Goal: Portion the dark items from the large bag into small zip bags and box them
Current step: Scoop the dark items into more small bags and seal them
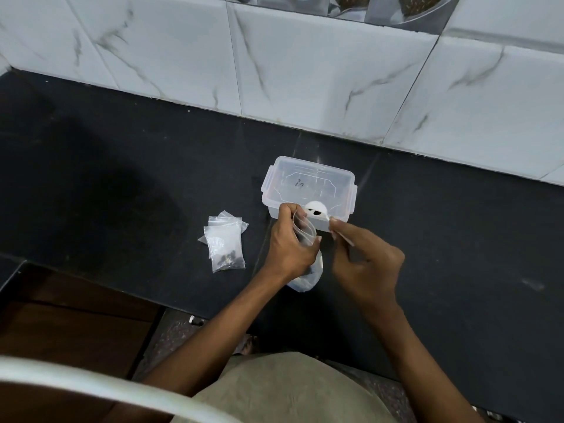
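So that dark items can tip in, the left hand pinches a small zip bag open while the right hand grips a white spoon above it, near the counter's front edge beside the clear box.

Clear, glossy plastic box and zip bags; dark, smooth, faintly shiny counter, perhaps stone; glossy marbled tiles along the top.

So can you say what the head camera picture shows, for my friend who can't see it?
A left hand holds a small zip bag open while the right hand tips a white spoon of dark bits toward it. Behind them sits a clear plastic box; more small bags lie to the left on the black counter.
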`<state>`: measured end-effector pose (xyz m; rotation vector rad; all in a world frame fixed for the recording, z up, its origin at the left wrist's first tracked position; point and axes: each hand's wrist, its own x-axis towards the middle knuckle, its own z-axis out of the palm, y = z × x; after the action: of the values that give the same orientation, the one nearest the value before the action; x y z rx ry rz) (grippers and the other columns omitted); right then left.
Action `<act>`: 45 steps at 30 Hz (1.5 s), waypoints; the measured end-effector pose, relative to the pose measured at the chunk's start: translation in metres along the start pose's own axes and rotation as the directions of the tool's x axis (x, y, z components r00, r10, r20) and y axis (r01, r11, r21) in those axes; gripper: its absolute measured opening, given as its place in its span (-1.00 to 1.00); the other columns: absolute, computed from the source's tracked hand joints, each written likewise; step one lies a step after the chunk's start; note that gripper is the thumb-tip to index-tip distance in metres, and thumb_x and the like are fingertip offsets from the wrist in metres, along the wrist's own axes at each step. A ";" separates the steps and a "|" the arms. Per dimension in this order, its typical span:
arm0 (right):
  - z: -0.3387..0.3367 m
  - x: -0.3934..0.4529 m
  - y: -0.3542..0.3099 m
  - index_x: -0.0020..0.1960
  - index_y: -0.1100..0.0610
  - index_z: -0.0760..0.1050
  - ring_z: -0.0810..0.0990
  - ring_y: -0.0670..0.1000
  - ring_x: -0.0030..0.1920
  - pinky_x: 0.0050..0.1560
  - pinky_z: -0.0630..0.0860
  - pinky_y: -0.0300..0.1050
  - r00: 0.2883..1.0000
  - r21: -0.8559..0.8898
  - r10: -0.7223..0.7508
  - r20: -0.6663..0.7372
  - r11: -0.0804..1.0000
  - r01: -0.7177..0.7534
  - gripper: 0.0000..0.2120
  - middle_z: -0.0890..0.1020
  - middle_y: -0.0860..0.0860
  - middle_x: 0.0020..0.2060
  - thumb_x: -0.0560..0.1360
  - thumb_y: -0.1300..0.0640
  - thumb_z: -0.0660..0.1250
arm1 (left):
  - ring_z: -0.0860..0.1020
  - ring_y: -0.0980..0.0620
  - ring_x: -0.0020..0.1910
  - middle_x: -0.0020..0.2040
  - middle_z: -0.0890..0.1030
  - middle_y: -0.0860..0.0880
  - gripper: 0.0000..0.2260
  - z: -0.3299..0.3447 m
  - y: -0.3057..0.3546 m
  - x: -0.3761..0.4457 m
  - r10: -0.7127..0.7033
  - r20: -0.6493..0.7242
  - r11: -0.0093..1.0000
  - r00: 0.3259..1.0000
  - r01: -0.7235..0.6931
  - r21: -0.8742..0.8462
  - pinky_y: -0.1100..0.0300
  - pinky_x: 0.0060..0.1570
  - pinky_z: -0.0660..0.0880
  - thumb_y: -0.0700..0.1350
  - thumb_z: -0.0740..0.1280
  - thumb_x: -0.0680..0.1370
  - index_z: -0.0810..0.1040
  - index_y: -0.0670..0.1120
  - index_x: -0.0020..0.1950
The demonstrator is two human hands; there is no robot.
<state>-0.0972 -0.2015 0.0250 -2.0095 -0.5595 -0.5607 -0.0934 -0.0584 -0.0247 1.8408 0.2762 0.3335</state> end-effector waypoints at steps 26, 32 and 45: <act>0.001 0.001 0.007 0.09 0.23 0.71 0.76 0.01 -0.04 0.02 0.68 -0.04 0.827 0.322 0.538 0.160 0.764 -0.559 -0.70 0.76 0.06 -0.05 0.37 0.35 0.58 | 0.48 0.36 -0.16 -0.11 0.46 0.13 -0.53 0.003 0.000 0.001 0.003 0.005 1.000 1.000 -0.003 0.030 0.47 -0.16 0.41 -0.29 0.57 0.35 0.35 -0.11 0.07; -0.003 0.001 0.017 0.01 0.20 0.69 0.76 0.10 -0.20 -0.20 0.68 -0.14 0.729 0.416 0.656 0.196 0.618 -0.667 -0.72 0.75 0.13 -0.18 0.42 0.50 0.45 | 0.52 0.10 -0.07 -0.03 0.48 0.03 -0.52 -0.004 -0.005 0.000 0.004 -0.079 0.997 0.997 0.002 0.078 0.33 -0.08 0.48 -0.24 0.55 0.35 0.34 -0.02 0.10; 0.042 -0.029 0.024 0.20 0.02 0.64 0.67 0.00 -0.02 -0.02 0.59 -0.12 0.691 -0.582 0.410 0.596 0.813 0.019 -0.70 0.72 0.01 0.03 0.50 -0.02 0.44 | 0.50 0.05 0.00 0.02 0.46 0.03 -0.44 -0.020 0.002 0.008 0.029 -0.230 0.995 0.973 -0.006 0.098 0.33 0.01 0.44 -0.21 0.58 0.35 0.29 0.03 0.12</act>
<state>-0.0993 -0.1800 -0.0273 -2.8182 -0.6452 0.2834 -0.0933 -0.0386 -0.0171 1.9019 0.4431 0.5568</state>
